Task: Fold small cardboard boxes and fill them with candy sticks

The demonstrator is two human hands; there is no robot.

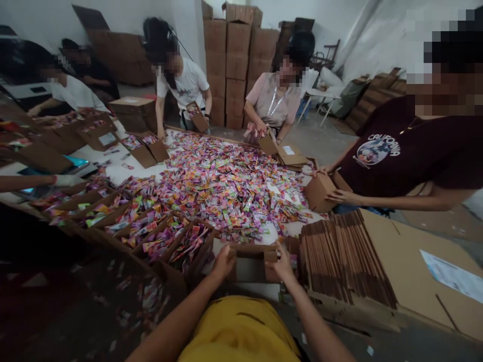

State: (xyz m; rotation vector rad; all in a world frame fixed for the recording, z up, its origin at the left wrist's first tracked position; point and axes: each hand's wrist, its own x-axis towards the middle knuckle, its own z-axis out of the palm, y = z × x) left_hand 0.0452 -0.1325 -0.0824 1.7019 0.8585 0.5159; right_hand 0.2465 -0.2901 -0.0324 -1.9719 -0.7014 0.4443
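Gripping a cardboard box (250,270) from both sides, the person's two hands work at the near edge of the surface (121,176), right in front of the yellow shirt (241,329). The left hand (224,261) is curled over the box's left wall and the right hand (282,264) clasps the right wall; the box's top faces up, between the filled boxes (207,247) on the left and a stack of folded cardboard (335,259) on the right. Whether its bottom is properly folded cannot be told, since the pale patch inside might be a base or the surface beneath. A loose base would be the main risk: anything put in could drop straight through. Uneven pressure from the hands could also skew the thin walls or crease a corner. Being so near the edge, the box might tip toward the person if pulled. A swing left could knock the nearest filled box, which is heaped with packets, and spill some among those littering the floor (151,296); one to the right could topple the cardboard. Pushing forward might plough into the packet pile (222,186) and trap wrappers underneath.
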